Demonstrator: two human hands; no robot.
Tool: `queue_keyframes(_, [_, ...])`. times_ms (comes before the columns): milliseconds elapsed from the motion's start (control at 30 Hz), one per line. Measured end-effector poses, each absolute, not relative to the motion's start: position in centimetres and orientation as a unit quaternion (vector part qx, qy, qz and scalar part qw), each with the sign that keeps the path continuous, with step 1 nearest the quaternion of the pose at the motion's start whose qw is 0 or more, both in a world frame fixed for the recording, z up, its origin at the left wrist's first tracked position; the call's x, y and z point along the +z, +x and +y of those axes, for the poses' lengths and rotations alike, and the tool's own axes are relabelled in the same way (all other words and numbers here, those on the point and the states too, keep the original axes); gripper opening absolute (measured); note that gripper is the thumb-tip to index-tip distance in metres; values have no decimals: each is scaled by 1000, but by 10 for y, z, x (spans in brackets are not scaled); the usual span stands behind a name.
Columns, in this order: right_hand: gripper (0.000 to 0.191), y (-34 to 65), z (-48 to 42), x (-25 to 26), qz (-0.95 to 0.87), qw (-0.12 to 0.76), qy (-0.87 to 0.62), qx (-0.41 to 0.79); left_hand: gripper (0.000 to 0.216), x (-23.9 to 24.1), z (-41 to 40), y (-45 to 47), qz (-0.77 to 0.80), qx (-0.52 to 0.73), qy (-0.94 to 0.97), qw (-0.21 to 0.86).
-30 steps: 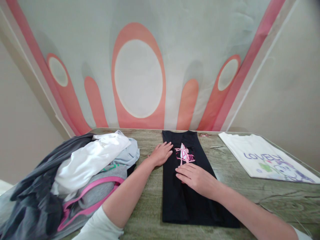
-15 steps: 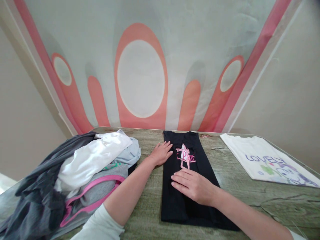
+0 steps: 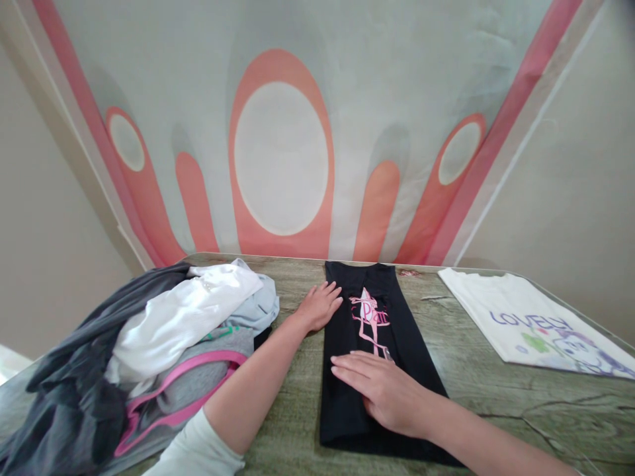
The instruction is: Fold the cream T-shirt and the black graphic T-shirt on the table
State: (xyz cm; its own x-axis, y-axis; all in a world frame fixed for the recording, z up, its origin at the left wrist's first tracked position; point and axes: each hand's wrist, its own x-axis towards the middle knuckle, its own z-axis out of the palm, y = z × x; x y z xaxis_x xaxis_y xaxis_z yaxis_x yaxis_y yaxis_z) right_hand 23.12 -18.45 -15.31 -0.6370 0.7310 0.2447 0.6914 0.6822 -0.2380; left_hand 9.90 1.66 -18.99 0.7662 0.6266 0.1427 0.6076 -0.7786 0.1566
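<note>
The black garment (image 3: 409, 354) in front of me wears a pink figure (image 3: 366, 320) and pink lettering; the white shirt (image 3: 496, 297) has purple letters, a green patch and a purplish cartoon. I see charcoal cloth (image 3: 79, 383), a white top (image 3: 169, 317), and grey fabric (image 3: 198, 380) edged bright pink. Grey-brown woodgrain patterns the tabletop (image 3: 288, 410); coral arches with white ovals decorate the pale backdrop (image 3: 357, 79).

Wood-grain table (image 3: 292, 403): clothes pile (image 3: 173, 324), folded black garment (image 3: 407, 338), white shirt (image 3: 536, 324).
</note>
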Motion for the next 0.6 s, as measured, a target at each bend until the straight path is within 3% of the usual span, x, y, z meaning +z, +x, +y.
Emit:
queue_keyframes(233, [52,224,-193,-153,-925,126,-350,79,53,-187,15,99,333,86,937,62])
queue_keyframes(600, [59,223,-194,-151,-917,141,-354,121,53,-188,17,100,327,93,938,59])
